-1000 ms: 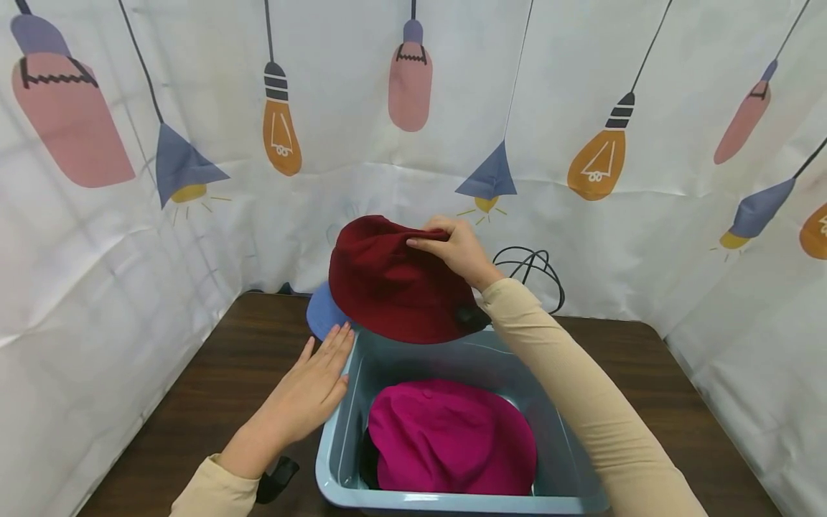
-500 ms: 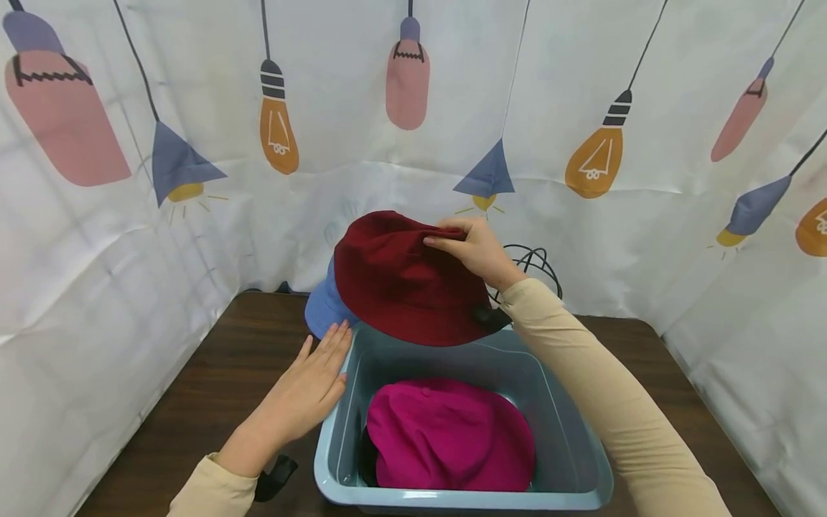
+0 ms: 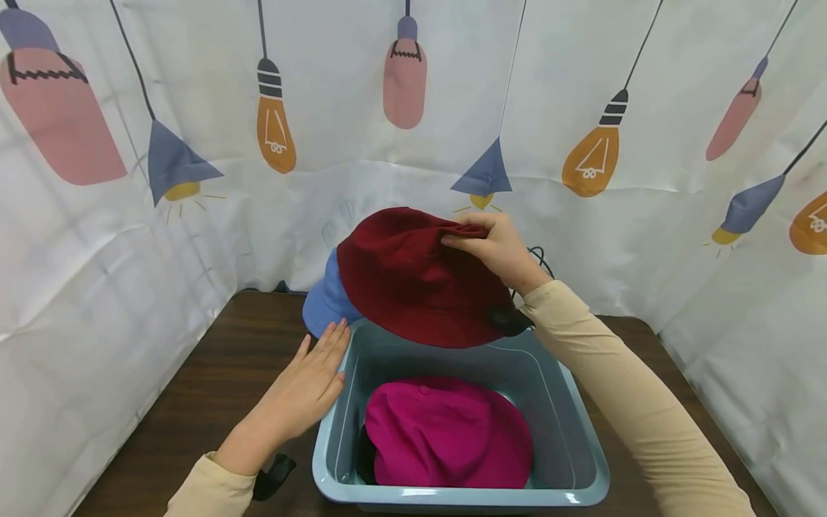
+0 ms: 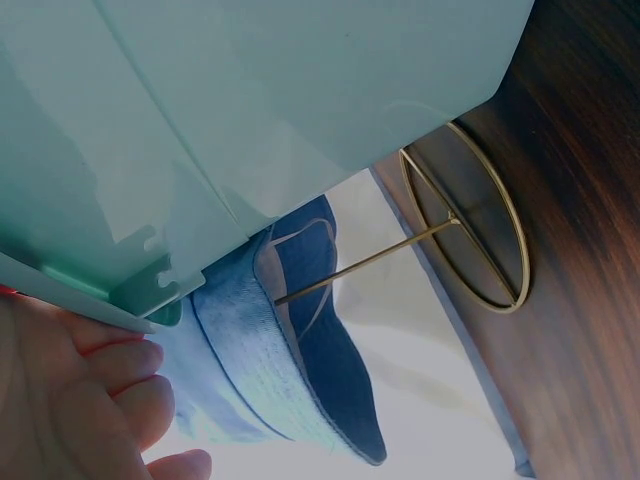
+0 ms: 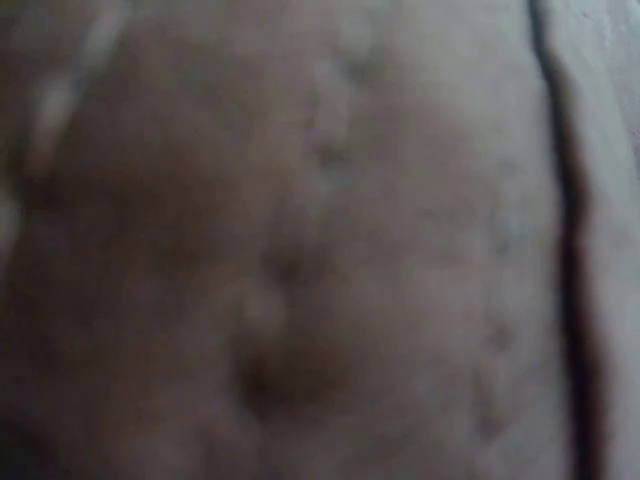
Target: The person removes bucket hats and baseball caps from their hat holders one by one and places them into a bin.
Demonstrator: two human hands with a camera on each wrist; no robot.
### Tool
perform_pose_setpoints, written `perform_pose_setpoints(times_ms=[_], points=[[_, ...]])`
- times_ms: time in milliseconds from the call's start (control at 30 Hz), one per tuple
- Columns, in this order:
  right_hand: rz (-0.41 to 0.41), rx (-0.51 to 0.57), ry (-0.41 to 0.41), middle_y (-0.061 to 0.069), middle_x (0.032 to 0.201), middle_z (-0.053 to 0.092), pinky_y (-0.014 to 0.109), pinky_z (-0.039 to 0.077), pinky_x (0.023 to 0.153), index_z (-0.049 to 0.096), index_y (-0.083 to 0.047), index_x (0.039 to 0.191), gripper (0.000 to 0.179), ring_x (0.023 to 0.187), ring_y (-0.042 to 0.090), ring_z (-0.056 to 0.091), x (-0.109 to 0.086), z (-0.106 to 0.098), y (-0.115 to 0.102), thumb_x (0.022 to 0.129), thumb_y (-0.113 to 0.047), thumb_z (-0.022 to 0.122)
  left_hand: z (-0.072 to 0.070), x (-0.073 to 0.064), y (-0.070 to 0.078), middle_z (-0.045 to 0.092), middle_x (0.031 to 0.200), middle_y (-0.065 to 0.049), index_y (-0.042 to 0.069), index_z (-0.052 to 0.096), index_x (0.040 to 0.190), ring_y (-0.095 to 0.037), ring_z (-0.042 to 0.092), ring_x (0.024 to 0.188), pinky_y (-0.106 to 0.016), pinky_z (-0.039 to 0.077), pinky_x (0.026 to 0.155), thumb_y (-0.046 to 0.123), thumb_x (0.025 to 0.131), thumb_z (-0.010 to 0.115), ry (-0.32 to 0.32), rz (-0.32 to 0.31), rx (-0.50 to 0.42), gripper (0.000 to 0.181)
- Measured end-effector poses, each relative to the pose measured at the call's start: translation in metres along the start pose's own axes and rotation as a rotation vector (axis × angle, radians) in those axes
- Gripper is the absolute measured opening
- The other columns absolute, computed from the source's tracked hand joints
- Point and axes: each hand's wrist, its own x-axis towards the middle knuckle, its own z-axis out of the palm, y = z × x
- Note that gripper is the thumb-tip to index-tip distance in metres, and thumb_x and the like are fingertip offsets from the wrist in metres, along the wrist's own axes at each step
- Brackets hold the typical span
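Observation:
My right hand (image 3: 500,251) pinches the dark red bucket hat (image 3: 420,287) by its crown, above the far end of the blue-grey plastic bin (image 3: 568,402). My left hand (image 3: 300,391) lies with straight fingers along the bin's left rim. In the left wrist view its fingertips (image 4: 145,405) are by the rim. Inside the bin sits a magenta hat (image 3: 452,434) with something dark beneath its left side. Behind the bin, partly covered by the red hat, is a blue bucket hat (image 3: 329,298), held on a gold wire stand (image 4: 370,265). The right wrist view is too blurred to read.
The bin stands on a dark brown wooden table (image 3: 194,409). A white curtain (image 3: 349,93) printed with lamps surrounds the table's back and sides. Some black wire (image 3: 539,260) shows behind my right wrist.
My right hand has shifted to the right with the dark red hat, uncovering more of the blue hat and hiding more black wire. My left hand stays on the rim.

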Motion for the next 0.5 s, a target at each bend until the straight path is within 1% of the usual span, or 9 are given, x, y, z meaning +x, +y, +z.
perform_pose_setpoints(times_ms=[67, 133, 233, 333, 500], points=[[-0.011, 0.016, 0.002, 0.001, 0.091, 0.069, 0.028, 0.052, 0.074, 0.073, -0.003, 0.092, 0.011, 0.083, 0.020, 0.062, -0.002, -0.003, -0.002, 0.081, -0.002, 0.072, 0.000, 0.000, 0.000, 0.025, 0.152, -0.018, -0.007, 0.031, 0.143, -0.034, 0.019, 0.141, -0.058, 0.014, 0.109, 0.021, 0.096, 0.044, -0.003, -0.001, -0.001, 0.057], [-0.014, 0.023, 0.000, 0.001, 0.089, 0.069, 0.027, 0.052, 0.073, 0.073, -0.007, 0.089, 0.010, 0.081, 0.019, 0.062, -0.005, -0.005, -0.004, 0.081, -0.002, 0.072, 0.000, 0.001, 0.000, 0.025, 0.152, -0.018, -0.007, 0.031, 0.143, -0.034, 0.019, 0.141, -0.058, 0.014, 0.109, 0.022, 0.096, 0.044, -0.004, 0.000, -0.002, 0.057], [-0.007, 0.039, -0.002, 0.000, 0.083, 0.068, 0.027, 0.052, 0.069, 0.073, -0.012, 0.084, 0.011, 0.075, 0.019, 0.062, -0.011, -0.009, -0.008, 0.081, -0.002, 0.072, 0.000, 0.001, 0.000, 0.025, 0.152, -0.018, -0.007, 0.030, 0.143, -0.033, 0.018, 0.141, -0.058, 0.014, 0.109, 0.022, 0.096, 0.043, -0.003, 0.000, -0.002, 0.057], [-0.013, 0.053, 0.000, 0.001, 0.079, 0.066, 0.026, 0.051, 0.067, 0.072, -0.012, 0.080, 0.011, 0.072, 0.018, 0.060, -0.016, -0.012, -0.011, 0.080, -0.001, 0.072, 0.000, 0.002, 0.000, 0.024, 0.152, -0.017, -0.007, 0.030, 0.144, -0.034, 0.018, 0.141, -0.058, 0.014, 0.109, 0.022, 0.096, 0.043, -0.002, 0.000, -0.002, 0.056], [-0.003, 0.064, -0.002, 0.001, 0.079, 0.066, 0.026, 0.052, 0.066, 0.071, -0.010, 0.080, 0.010, 0.072, 0.017, 0.059, -0.026, -0.016, -0.013, 0.079, 0.000, 0.073, -0.002, 0.000, 0.001, 0.023, 0.153, -0.017, -0.007, 0.030, 0.144, -0.034, 0.017, 0.141, -0.059, 0.014, 0.108, 0.019, 0.096, 0.042, -0.002, 0.005, -0.008, 0.055]])
